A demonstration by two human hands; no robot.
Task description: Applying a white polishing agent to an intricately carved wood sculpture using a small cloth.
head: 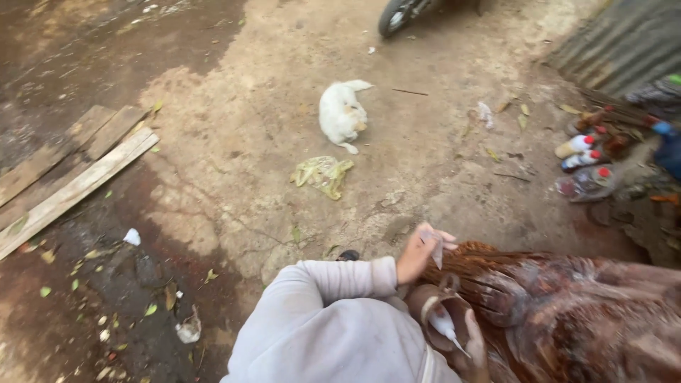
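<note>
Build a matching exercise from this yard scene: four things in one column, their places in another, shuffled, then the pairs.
Things:
1. white cat
2. wooden planks
3. plastic bottles
4. syringe

Places:
A. far left on the ground
B. bottom centre, beside the brown chicken
C. middle of the pale ground, curled up
D. right edge, near the metal sheet

Pairs: 1-C, 2-A, 3-D, 4-B

We see a brown chicken [567, 305] lying across the lower right of the view, its reddish-brown feathers glossy and its tail end toward the left. Our left hand [423, 250] rests on its back feathers near the tail, fingers bent, with a small clear strip pinched between them. Lower down, our right hand [474, 351] grips a small white syringe [445, 328], its thin tip slanting down and to the right, just beside the bird's body.
</note>
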